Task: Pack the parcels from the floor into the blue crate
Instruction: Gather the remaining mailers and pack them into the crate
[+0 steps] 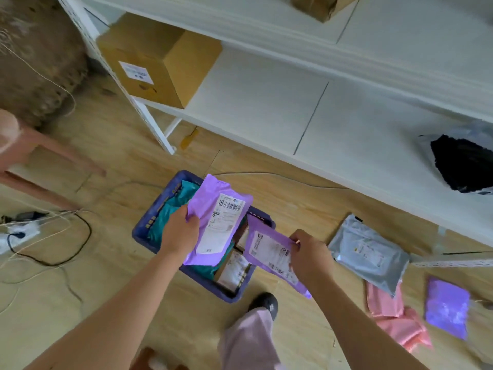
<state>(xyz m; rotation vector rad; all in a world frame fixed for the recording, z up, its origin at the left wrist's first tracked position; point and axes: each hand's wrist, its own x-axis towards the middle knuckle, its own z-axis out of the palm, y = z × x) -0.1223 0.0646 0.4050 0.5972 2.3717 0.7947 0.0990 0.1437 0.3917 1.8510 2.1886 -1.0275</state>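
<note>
Fig. 1 | Step: loading | our left hand (181, 231) fingers grip the large purple parcel (221, 220), right hand (309, 255) pinches the small purple parcel (269, 252), both above the blue crate (152, 212) | Next: lower both in; grey parcel (370, 252) and seemingly 2 more lie on the floor (293, 204).

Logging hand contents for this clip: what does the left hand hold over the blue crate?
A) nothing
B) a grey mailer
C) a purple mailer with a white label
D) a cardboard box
C: the left hand grips a purple mailer bearing a white barcode label above the blue crate, while the right hand pinches a second purple mailer.
</note>
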